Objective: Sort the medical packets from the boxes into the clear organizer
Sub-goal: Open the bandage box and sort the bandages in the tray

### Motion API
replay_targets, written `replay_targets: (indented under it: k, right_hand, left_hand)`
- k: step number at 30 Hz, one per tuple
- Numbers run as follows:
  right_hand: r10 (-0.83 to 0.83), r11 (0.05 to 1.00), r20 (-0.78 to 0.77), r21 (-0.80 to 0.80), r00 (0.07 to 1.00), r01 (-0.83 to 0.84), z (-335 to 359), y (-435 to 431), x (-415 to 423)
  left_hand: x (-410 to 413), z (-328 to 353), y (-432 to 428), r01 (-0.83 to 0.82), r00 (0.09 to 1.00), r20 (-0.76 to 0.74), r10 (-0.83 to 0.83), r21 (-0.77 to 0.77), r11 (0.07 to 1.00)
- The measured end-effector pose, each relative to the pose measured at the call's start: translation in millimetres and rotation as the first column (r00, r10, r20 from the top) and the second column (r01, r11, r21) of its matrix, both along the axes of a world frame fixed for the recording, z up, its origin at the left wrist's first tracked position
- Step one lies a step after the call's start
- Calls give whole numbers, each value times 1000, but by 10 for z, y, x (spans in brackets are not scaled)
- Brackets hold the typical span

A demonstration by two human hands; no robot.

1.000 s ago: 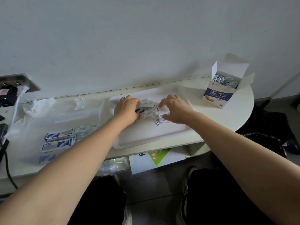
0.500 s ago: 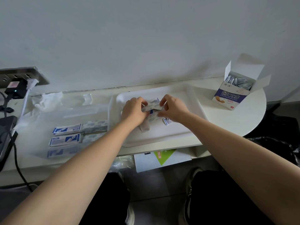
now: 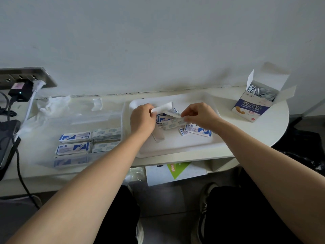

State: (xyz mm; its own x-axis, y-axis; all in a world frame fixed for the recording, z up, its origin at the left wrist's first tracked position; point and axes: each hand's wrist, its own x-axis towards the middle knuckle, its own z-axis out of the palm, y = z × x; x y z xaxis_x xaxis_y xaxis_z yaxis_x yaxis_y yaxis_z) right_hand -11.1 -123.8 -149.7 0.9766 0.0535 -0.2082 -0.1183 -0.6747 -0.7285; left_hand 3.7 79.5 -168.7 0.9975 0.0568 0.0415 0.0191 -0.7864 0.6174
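The loose packets [image 3: 197, 130] lie in a heap in the middle of a white tray [image 3: 175, 147], most of them blue and white with printed text, a few pale and plain. Both hands work over this heap. The left hand [image 3: 142, 120] has its fingers [image 3: 149, 110] curled, pinching one end of a white packet [image 3: 162, 107] that is lifted above the pile. The right hand [image 3: 200, 115] pinches the end of a pale strip packet [image 3: 173, 123] between thumb and fingers, and the strip stretches across toward the left hand. A further plain strip sticks out from under the left wrist onto the tray floor.

Just to the left of the tray sits the clear organizer [image 3: 79, 118], its walls hard to make out. In its near part lie stacked blue-and-white packets [image 3: 74, 137] in rows, with stacks of pale packets [image 3: 106, 135] beside them on the side toward the tray.

To the right of the tray, well apart from it, the open box [image 3: 253, 108] stands on the counter [image 3: 246, 136] with its flaps up and silver sachets [image 3: 260, 91] showing inside.

At the far left a crumpled white wrapper [image 3: 52, 104] lies by the wall, and above it a metal socket strip [image 3: 26, 76] carries a black adapter [image 3: 19, 91] and a white plug [image 3: 37, 84]. Under the counter edge a white booklet with a green patch [image 3: 175, 171] shows.
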Motion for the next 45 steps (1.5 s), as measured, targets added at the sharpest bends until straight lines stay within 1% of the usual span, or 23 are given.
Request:
replay_targets:
  k: [3,5,8,11,15,17,19,20,22,24,26,31,34,36,38,39,40,41,42,43,45]
  right_hand:
    - [-16,1000,25,-2,1000,16,26,13,-3]
    - [-49,999,19,5,999,48,35,-7,-7]
    - [-51,993,-47,101,998,55,39,-64,-15]
    - [62,973,-172,228,983,-21,67,-129,-23]
    - [251,918,-340,380,906,-112,112,-177,-48]
    - [266,873,-357,483,895,-67,142,-190,-61]
    - [208,796,-345,604,915,46,172,-191,-56]
    - [162,770,-328,632,931,89,186,-184,-49]
    - [65,775,-294,617,954,137,189,-161,-34]
    - [-12,794,-271,582,962,174,183,-142,-20]
    - [-52,795,-270,572,962,204,179,-135,-5]
    - [25,768,-329,610,944,193,163,-113,-15]
    - [41,788,-297,597,954,153,166,-92,-27]
    - [-27,790,-238,590,971,167,168,-100,-11]
    - [-148,790,-179,571,973,225,164,-139,3]
    - [-202,800,-153,544,967,253,155,-165,4]
    - [-244,814,-131,512,961,277,145,-191,-5]
    - [-272,826,-117,481,955,294,134,-211,-17]
    - [-290,832,-111,461,950,308,125,-227,-32]
    - [-299,835,-114,450,948,317,120,-242,-48]
    - [-303,832,-127,448,944,328,117,-245,-60]
  left_hand:
    - [1,54,-7,-40,999,15,41,-55,998]
    - [12,65,-9,-27,1000,2,27,-99,995]
    - [3,68,0,14,1000,-5,-15,-159,987]
    - [-21,77,11,37,999,37,-30,-227,973]
    - [-57,110,-13,52,995,102,-24,-281,958]
    - [-61,103,-17,61,994,102,-31,-305,950]
    - [-59,86,-22,75,996,80,-50,-358,931]
    - [-67,91,-30,78,996,69,-55,-392,917]
    - [-95,102,-53,94,995,76,-68,-428,899]
    - [-110,101,-76,141,986,139,-90,-418,897]
    - [-97,88,-88,168,978,185,-93,-446,879]
    - [-71,73,-94,198,973,206,-107,-494,847]
    - [-95,79,-110,239,964,220,-147,-490,838]
    - [-92,82,-128,241,966,200,-166,-452,859]
    - [-74,61,-138,251,966,135,-219,-319,914]
    - [-65,35,-139,303,953,86,-292,-190,934]
    - [-64,5,-149,380,925,29,-380,-13,925]
    - [-75,-30,-165,458,888,-35,-458,157,875]
    - [-98,-59,-191,510,858,-84,-507,266,818]
    - [-111,-84,-221,529,845,-96,-527,306,792]
    - [-91,-105,-260,496,856,-3,-518,292,818]
